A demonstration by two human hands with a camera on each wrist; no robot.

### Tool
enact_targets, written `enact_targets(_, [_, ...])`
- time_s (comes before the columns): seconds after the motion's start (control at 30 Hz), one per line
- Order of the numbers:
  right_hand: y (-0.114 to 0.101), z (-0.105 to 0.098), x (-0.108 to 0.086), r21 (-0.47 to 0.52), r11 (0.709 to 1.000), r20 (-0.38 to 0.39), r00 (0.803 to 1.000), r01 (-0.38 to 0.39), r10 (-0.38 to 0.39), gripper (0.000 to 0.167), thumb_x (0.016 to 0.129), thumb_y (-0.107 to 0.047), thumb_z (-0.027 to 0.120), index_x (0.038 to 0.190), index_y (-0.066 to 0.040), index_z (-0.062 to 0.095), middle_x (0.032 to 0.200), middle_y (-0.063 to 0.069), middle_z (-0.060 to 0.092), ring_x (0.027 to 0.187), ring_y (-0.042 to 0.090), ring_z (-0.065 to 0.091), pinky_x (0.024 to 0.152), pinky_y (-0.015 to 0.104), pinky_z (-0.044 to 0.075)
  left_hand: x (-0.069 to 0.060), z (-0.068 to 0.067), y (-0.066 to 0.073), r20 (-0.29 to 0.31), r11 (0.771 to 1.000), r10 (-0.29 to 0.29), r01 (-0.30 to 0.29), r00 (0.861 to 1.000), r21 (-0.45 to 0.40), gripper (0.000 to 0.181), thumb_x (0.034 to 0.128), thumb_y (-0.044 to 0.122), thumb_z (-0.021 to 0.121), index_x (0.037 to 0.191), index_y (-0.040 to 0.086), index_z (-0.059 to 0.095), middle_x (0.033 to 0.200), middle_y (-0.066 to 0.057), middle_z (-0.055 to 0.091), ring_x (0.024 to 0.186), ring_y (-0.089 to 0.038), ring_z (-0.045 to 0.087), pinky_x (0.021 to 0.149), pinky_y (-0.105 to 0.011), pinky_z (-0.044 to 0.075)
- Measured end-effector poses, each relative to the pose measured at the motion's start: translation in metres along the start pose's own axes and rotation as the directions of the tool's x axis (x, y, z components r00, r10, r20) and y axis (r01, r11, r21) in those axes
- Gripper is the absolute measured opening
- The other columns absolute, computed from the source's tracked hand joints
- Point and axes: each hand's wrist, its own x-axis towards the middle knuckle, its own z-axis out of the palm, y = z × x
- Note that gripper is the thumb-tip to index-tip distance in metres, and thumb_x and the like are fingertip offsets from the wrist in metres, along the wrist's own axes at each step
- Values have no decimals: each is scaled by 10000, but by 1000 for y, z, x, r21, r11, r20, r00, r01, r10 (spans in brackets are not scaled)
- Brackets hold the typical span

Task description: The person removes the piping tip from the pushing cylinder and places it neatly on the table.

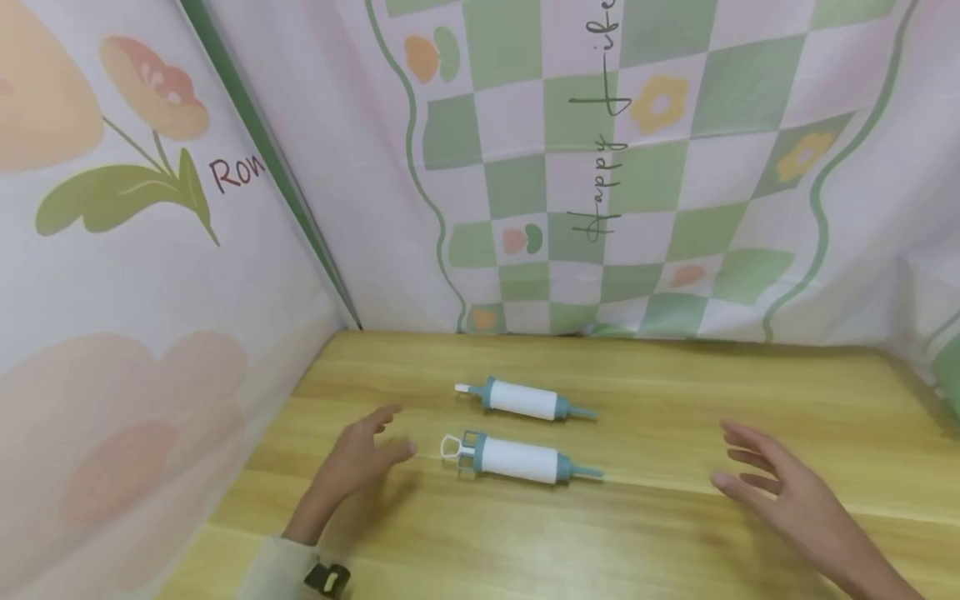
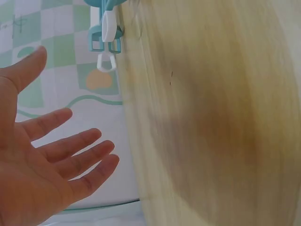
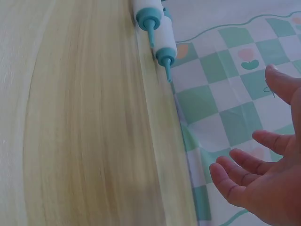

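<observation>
Two large plastic syringes with white barrels and teal end caps lie side by side on the wooden table, their thin teal nozzles pointing right. The near syringe [image 1: 519, 460] has a white loop handle and teal finger grips at its left end. Behind it, the far syringe [image 1: 523, 400] has a white tip at its left end. My left hand [image 1: 358, 457] hovers just left of the near syringe's handle, apart from it, fingers spread and holding nothing. Well right of the nozzles, my right hand [image 1: 780, 487] is held above the table with relaxed fingers, also holding nothing.
The wooden table [image 1: 637, 542] reaches back to a hanging cloth [image 1: 510, 117] with green checks and flowers. Another printed cloth [image 1: 150, 292] hangs along the left side. A dark band with a buckle [image 1: 327, 577] sits on the left wrist over a light sleeve.
</observation>
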Motion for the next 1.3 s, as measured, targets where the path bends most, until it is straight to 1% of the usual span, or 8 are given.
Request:
enact_targets(0.07, [1,3,1,43,999,13,1000,-9,8,676,997,-205,643,1549,-37,290,1452,269,415,1090,-190,379,771,102,469,0,2,-2,12,1000,-8,9,1000,-28,690,872,338,771,1454,86,499,1375,-266,536,1230,-457,520,924,-632,469])
enact_targets(0.23, [-2,10,5,117,993,12,1000,-10,9,650,993,-150,642,1531,-12,304,1408,297,429,1084,-159,439,784,134,496,4,8,-4,27,999,-7,9,1000,-48,763,834,330,812,1478,104,471,1411,-253,509,1256,-459,496,931,-646,456])
enact_targets(0.33, [-5,12,7,108,994,24,999,-27,25,655,997,-173,639,1535,-19,299,1409,298,427,1163,65,544,795,148,501,6,12,-5,32,999,11,-9,999,-49,794,816,319,832,1482,100,461,1405,-254,512,1255,-453,498,930,-634,464])
enact_targets(0.5, [-9,14,10,70,995,72,995,-74,69,680,1017,-259,607,1550,-21,258,1428,326,397,1210,543,481,829,422,562,10,18,-7,50,994,43,-37,998,-105,806,797,274,853,1475,82,462,1355,-246,542,1211,-426,530,902,-583,501])
enact_targets(0.57, [-11,17,11,69,995,80,994,-74,68,680,1018,-273,605,1549,-26,260,1433,324,395,1217,556,471,836,496,546,11,20,-7,58,990,57,-49,997,-129,807,793,259,857,1473,77,461,1350,-250,536,1189,-421,538,880,-563,515])
enact_targets(0.93, [-21,37,15,186,981,69,997,-58,46,649,1000,-239,635,1521,-18,319,1405,280,444,1210,463,521,849,293,538,15,24,-5,99,980,94,-74,991,-186,834,788,229,862,1483,66,432,1408,-278,477,1205,-444,518,897,-541,511])
enact_targets(1.17, [-24,44,19,221,972,87,994,-82,64,631,1002,-231,629,1513,-19,325,1404,267,453,1212,443,527,831,381,541,17,27,-5,129,970,116,-85,985,-227,844,788,192,863,1491,60,414,1419,-277,469,1230,-448,504,931,-546,493])
enact_targets(1.3, [-26,50,23,286,956,85,995,-70,48,627,977,-177,665,1494,-8,354,1377,270,473,1199,441,538,833,340,544,19,30,-5,145,961,137,-96,980,-259,839,798,174,855,1493,50,402,1419,-291,459,1232,-458,499,940,-558,485])
